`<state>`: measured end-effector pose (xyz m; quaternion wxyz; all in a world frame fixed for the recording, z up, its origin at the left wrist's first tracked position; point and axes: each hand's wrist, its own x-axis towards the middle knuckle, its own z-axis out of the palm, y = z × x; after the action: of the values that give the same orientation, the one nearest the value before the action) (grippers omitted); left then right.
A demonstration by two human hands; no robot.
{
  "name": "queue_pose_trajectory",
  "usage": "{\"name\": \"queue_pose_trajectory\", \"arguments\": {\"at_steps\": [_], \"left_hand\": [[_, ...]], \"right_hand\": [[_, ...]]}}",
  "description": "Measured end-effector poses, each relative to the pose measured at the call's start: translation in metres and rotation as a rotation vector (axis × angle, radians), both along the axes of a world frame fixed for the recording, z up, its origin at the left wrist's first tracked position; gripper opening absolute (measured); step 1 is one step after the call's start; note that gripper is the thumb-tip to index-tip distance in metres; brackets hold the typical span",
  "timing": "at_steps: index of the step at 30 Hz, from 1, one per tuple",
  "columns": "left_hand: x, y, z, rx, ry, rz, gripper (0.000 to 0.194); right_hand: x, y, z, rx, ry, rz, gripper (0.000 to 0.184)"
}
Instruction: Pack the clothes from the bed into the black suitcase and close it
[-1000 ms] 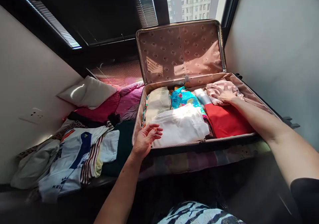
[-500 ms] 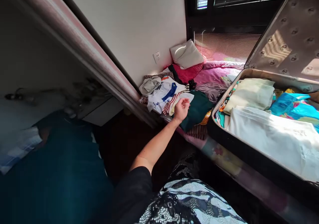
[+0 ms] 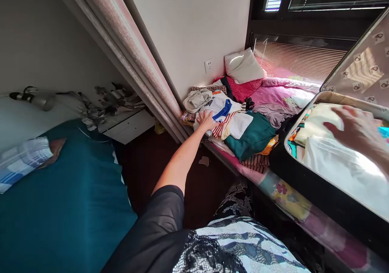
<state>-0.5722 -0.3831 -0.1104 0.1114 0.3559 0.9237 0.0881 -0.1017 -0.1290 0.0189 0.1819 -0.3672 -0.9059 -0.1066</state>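
The left arm extends forward from a black short sleeve (image 3: 166, 208), elbow nearly straight, with the left hand (image 3: 206, 121) set palm-down at the end of its reach. The fingers are moderately spread and the thumb stands apart from them. The hand lies over the near part of a white shirt (image 3: 223, 110); whether the fingers have pinched any cloth cannot be determined.

The right hand (image 3: 358, 131) enters from the right edge, above the open suitcase (image 3: 322, 196). Its fingers are parted and slightly curved, with the thumb well separated and no item between them. Because this hand is blurred, contact with the clothes below is uncertain.

The white shirt is located on the heap of clothes to the left of the suitcase, with its blue panel just beyond the left hand. A red-and-white striped cloth (image 3: 223, 125) adjoins the thumb side. Next to it are a folded white garment (image 3: 241, 124) and a dark green garment (image 3: 252, 137). A grey garment (image 3: 197, 100) lies beyond the fingertips. Inside the suitcase, a cream cloth (image 3: 316, 121) and a white cloth (image 3: 331, 155) lie near the right hand.

Markings: the shirt carries dark lettering, partly covered and too small to read. The lid lining (image 3: 364, 68) bears a repeated emblem, likewise unreadable.
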Motion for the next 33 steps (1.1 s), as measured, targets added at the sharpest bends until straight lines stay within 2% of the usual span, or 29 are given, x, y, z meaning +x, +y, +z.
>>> {"name": "queue_pose_trajectory", "arguments": {"at_steps": [4,6,9,12,15,19,21,22,23,25,28,30,33], "left_hand": [[-0.023,0.003,0.004,0.108,-0.020,-0.051,0.059],[-0.038,0.004,0.010,0.200,-0.108,-0.064,0.050],[-0.060,0.002,0.020,0.327,-0.228,-0.019,0.041],[-0.070,-0.003,0.029,0.470,-0.312,-0.005,0.043],[-0.059,-0.011,0.030,0.479,-0.284,-0.067,0.047],[-0.026,-0.021,0.014,0.280,-0.095,-0.254,0.053],[-0.018,-0.024,0.006,0.262,-0.063,-0.320,0.048],[-0.019,-0.025,0.003,0.295,-0.053,-0.309,0.044],[-0.022,-0.025,0.001,0.343,-0.043,-0.258,0.041],[-0.036,-0.026,0.001,0.422,-0.039,-0.068,0.042],[-0.061,-0.026,0.005,0.427,-0.063,0.194,0.051],[-0.073,-0.021,0.009,0.416,-0.031,0.252,0.069],[-0.084,-0.007,0.018,0.373,0.066,0.228,0.089]], "right_hand": [[-0.131,-0.053,-0.021,-0.325,0.153,0.292,0.053],[-0.190,-0.085,-0.034,-0.534,0.247,0.338,0.043],[-0.253,-0.123,-0.053,-0.996,0.454,0.268,0.027],[-0.292,-0.147,-0.068,-1.496,0.711,0.097,0.023],[-0.318,-0.159,-0.078,-1.746,0.846,0.015,0.030],[-0.344,-0.165,-0.089,-1.910,1.022,-0.073,0.047],[-0.353,-0.165,-0.095,-1.894,1.051,-0.098,0.047],[-0.357,-0.164,-0.098,-1.883,1.053,-0.104,0.047],[-0.359,-0.163,-0.101,-1.874,1.052,-0.107,0.048],[-0.361,-0.161,-0.105,-1.860,1.047,-0.109,0.051],[-0.361,-0.160,-0.107,-1.843,1.043,-0.103,0.051],[-0.360,-0.162,-0.106,-1.837,1.046,-0.099,0.049],[-0.358,-0.166,-0.105,-1.828,1.053,-0.087,0.047]]}}
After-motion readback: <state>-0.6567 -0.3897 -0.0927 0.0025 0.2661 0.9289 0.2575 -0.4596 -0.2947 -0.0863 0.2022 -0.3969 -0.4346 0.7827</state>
